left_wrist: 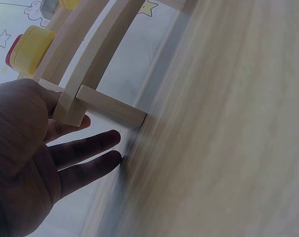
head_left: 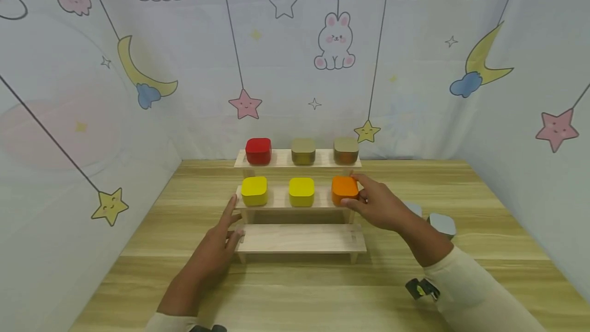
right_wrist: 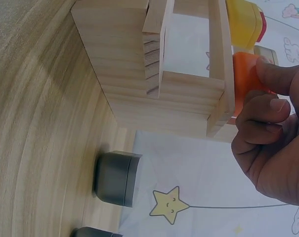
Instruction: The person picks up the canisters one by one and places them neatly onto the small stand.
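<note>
A three-tier wooden stand (head_left: 301,240) rises in steps. On its middle tier, my right hand (head_left: 382,204) pinches a small orange rounded-square tin (head_left: 344,190) at the right end between thumb and fingers. Two yellow tins, one at the left (head_left: 254,191) and one in the middle (head_left: 301,192), share that tier. Along the top tier are a red tin (head_left: 258,151) and two gold tins (head_left: 303,151). My left hand (head_left: 214,247) touches the stand's left end; in the left wrist view several fingers (left_wrist: 87,153) stretch out past the wood, holding no tin.
Right of the stand, two silver-grey tins (head_left: 441,225) sit on the wood-grain tabletop (head_left: 295,296), one partly hidden by the right forearm. They look dark in the right wrist view (right_wrist: 117,178). White cloth with cartoon prints (head_left: 295,65) encloses the back and sides.
</note>
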Demonstrator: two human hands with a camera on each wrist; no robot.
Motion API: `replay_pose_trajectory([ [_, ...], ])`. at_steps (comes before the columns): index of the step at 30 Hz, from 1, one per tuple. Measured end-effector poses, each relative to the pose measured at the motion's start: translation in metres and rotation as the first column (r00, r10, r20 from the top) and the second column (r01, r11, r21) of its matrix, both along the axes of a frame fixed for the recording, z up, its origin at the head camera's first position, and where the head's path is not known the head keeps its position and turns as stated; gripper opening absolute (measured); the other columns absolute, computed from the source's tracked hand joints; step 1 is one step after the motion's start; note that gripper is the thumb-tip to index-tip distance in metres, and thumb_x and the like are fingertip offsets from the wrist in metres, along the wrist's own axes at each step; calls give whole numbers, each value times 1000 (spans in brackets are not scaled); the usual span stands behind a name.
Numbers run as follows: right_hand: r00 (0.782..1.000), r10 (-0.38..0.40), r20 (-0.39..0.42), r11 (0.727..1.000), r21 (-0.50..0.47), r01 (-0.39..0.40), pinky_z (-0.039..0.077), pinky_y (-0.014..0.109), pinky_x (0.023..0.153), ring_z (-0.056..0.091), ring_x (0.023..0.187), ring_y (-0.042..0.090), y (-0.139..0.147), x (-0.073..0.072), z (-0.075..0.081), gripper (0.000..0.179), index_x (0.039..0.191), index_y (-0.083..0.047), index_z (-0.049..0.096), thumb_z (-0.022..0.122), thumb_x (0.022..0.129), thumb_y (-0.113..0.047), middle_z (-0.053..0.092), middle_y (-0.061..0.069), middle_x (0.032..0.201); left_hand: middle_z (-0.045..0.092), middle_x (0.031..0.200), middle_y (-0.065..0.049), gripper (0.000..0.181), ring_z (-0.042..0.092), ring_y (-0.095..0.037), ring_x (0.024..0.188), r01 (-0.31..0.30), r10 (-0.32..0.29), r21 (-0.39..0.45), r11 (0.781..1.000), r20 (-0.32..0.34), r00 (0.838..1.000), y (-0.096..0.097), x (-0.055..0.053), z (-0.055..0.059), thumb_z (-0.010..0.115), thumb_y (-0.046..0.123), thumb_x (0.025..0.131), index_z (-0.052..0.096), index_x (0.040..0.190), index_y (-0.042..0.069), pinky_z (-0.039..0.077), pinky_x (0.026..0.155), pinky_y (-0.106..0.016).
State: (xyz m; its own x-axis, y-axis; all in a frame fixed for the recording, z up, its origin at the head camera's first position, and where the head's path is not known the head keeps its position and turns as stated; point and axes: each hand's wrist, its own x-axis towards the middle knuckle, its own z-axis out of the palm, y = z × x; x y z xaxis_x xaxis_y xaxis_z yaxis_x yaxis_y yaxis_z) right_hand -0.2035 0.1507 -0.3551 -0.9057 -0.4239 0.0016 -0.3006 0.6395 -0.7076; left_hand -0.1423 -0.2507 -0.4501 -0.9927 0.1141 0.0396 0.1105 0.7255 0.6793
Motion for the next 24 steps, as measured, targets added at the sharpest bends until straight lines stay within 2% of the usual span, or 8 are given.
replay_pose_trajectory([
  [11,1000,-25,19,999,38,24,48,33,62,51,65,17,-1,0,3,78,170,-1,27,69,109,-27,68,8,82,45,172,-21,89,68,-43,138,-1,1,0,1000,11,1000,2,1,4,52,20,117,-11,175,43,46,121,-68],
  [16,999,-23,24,999,47,21,51,33,67,56,70,18,-1,1,4,78,170,-2,27,69,109,-26,74,16,92,45,171,-23,88,69,-43,137,9,-9,-3,1000,3,1000,2,2,4,52,19,117,-10,176,38,47,120,-68],
  [22,1000,-6,3,998,61,6,53,32,72,62,77,18,-1,0,5,78,169,0,28,70,109,-26,78,18,102,44,173,-20,89,68,-42,138,-4,4,-5,1000,17,1000,3,2,6,53,21,117,-11,175,43,47,120,-68],
  [24,1000,-4,8,998,59,3,54,32,73,64,79,19,-1,0,5,78,169,0,27,70,109,-26,78,18,105,44,172,-21,89,68,-43,138,-1,1,-2,1000,14,1000,3,3,6,53,20,116,-11,175,41,47,120,-68],
])
